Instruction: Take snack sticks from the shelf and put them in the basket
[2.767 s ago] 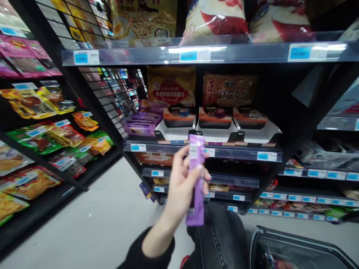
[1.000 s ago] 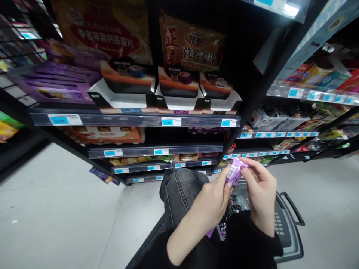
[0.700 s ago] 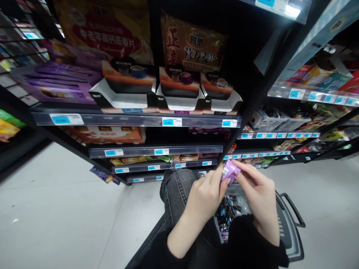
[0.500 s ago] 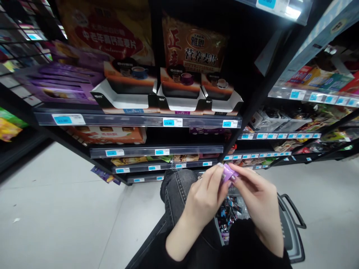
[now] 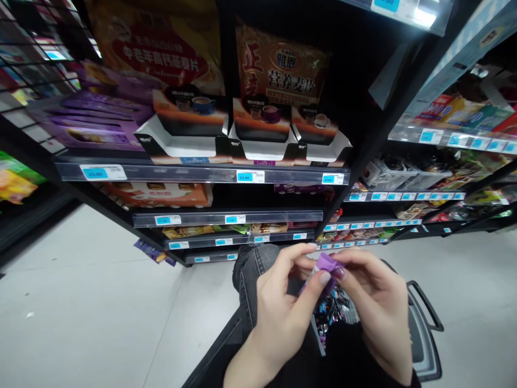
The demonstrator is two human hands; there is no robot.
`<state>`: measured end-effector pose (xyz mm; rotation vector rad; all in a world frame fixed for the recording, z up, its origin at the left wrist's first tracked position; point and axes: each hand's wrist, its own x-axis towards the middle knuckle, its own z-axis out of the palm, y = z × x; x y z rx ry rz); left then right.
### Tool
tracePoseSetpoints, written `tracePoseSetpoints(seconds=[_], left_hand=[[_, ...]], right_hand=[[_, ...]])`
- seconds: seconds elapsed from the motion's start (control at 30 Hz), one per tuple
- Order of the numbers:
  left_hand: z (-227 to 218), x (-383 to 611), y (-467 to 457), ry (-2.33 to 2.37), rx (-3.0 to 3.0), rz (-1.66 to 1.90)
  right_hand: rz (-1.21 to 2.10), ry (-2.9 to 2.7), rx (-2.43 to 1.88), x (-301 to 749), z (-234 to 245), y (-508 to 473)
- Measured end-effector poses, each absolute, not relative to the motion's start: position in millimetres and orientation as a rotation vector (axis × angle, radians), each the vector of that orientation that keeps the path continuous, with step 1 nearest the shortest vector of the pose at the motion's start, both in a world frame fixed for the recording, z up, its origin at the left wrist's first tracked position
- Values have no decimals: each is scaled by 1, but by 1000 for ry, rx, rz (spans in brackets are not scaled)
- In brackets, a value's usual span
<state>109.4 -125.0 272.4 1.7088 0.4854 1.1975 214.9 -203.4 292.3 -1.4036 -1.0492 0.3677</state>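
Observation:
A small purple sachet (image 5: 326, 264) is pinched between both hands above my lap. My left hand (image 5: 283, 299) grips its left side, the thumb lying across the front. My right hand (image 5: 374, 296) is closed on the upper right edge, thumb and fingertips together. The fingers cover much of the sachet, so its print cannot be read. Below the hands, a grey basket (image 5: 424, 334) shows in part, and in it lie many small shiny packets (image 5: 335, 310), mostly dark with some purple.
Ahead, a black shelf rack carries three cut-open display cartons (image 5: 183, 145), bags of cereal (image 5: 278, 70) and purple packs (image 5: 97, 118). Price tags (image 5: 250, 177) line the shelf edges. A blue packet (image 5: 153, 252) hangs by the lower left shelf. My knee (image 5: 258, 264) is close to the rack.
Both hands have come slightly lower. My left hand has turned, its thumb now lying over the front, and more of the purple sachet shows. The view has shifted slightly.

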Motion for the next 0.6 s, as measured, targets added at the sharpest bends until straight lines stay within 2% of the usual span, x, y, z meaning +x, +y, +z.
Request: tracePoseSetpoints(seconds=[0.07, 0.37, 0.6], left_hand=[[276, 108, -123, 473, 1674, 1095], [277, 110, -120, 537, 1640, 1051], [285, 105, -106, 491, 1709, 522]], right_hand=[[379, -1042, -1383, 214, 293, -202], [237, -1032, -1505, 210, 287, -196], [-62, -1082, -1602, 214, 280, -190]])
